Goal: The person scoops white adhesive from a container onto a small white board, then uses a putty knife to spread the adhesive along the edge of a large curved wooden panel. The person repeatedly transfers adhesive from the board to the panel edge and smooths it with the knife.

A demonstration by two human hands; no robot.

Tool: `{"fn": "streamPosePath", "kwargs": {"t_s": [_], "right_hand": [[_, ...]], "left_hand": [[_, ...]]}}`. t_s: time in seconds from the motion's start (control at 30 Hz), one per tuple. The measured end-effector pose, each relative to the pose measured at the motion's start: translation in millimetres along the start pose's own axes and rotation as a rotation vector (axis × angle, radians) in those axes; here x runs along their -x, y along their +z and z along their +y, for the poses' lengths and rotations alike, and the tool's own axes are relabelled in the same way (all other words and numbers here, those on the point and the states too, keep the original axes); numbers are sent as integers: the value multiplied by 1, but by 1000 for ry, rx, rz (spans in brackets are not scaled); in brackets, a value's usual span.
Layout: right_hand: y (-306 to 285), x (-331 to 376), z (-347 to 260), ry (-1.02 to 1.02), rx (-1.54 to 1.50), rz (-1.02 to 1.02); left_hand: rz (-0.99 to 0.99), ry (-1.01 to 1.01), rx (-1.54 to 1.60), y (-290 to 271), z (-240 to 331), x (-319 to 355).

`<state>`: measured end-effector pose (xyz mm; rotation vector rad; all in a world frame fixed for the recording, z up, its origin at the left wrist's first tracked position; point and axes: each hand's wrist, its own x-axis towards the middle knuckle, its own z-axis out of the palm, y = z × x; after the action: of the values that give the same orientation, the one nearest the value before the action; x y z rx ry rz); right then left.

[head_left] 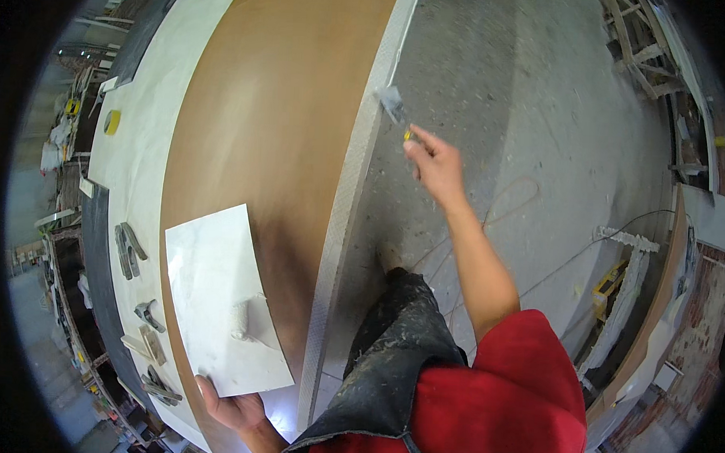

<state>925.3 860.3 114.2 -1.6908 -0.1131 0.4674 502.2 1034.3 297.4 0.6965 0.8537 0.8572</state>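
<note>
Left hand (pixel 232 411) grips a white sheet (pixel 205 277) and right hand (pixel 439 172) a scraper (pixel 391 105), on opposite sides of a long panel's edge.

The brown panel (pixel 279 88) runs lengthwise away from the person, its pale edge (pixel 352 182) following that line on the right. Over its near part slants the sheet, the left thumb on top at the near end. Farther ahead, the right hand closes on the scraper's handle, blade pointing forward and left at the edge; contact cannot be told. That hand is nearer the edge's far stretch; the left is nearer the sheet's pale, paste-like dab (pixel 239 321).
</note>
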Motion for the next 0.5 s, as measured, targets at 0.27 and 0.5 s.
{"fn": "streamPosePath", "kwargs": {"t_s": [0.27, 0.5], "right_hand": [[14, 85, 27, -6, 192, 70], [1, 71, 36, 75, -28, 83]], "left_hand": [[-10, -46, 16, 3, 1, -8], [-147, -93, 1, 4, 5, -7]]}}
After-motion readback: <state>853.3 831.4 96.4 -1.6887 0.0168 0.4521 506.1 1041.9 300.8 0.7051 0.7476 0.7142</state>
